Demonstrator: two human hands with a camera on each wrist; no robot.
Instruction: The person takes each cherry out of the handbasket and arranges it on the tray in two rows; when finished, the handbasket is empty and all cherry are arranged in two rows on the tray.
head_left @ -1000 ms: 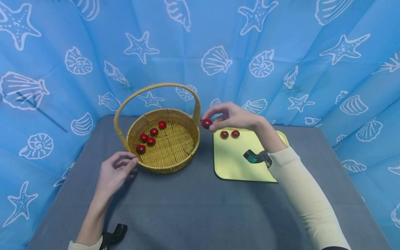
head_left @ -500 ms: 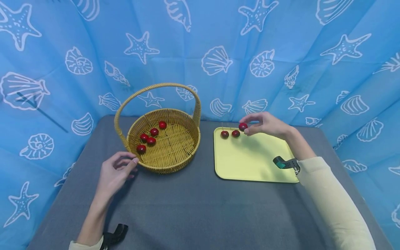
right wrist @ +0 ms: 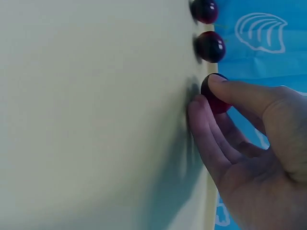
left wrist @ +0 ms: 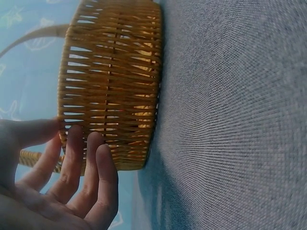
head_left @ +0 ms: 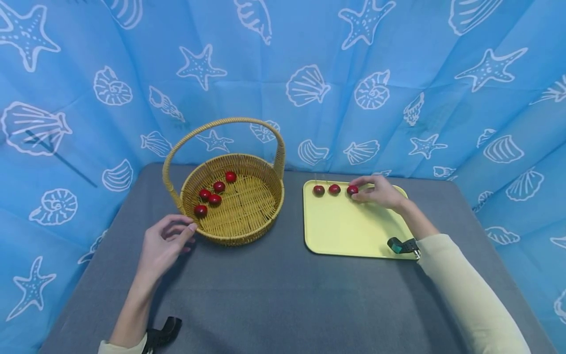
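Observation:
My left hand (head_left: 164, 243) is at the near left rim of a round wicker basket (head_left: 265, 223), thumb and index finger pinching the rim. In the left wrist view, the other fingers of that hand (left wrist: 72, 182) lie along the outside of the basket wall (left wrist: 112, 86). Several red cherries (head_left: 214, 199) sit inside, toward the left. On the right, my right hand (head_left: 378, 192) pinches a dark red cherry (head_left: 352, 190) low over the back of a yellow tray (head_left: 345, 231). Two more cherries (right wrist: 210, 46) lie in a row beside it, stems toward the curtain.
A grey cloth (head_left: 274, 300) covers the table. The basket's tall arched handle (head_left: 239, 119) rises above its rim. Behind hangs a blue curtain (head_left: 265, 64) printed with white shells and starfish, close to the table's back edge.
My right hand has carried its cherry from beside the basket rightward, then down to the tray's back edge, right of the other two. The left hand and basket stay in place.

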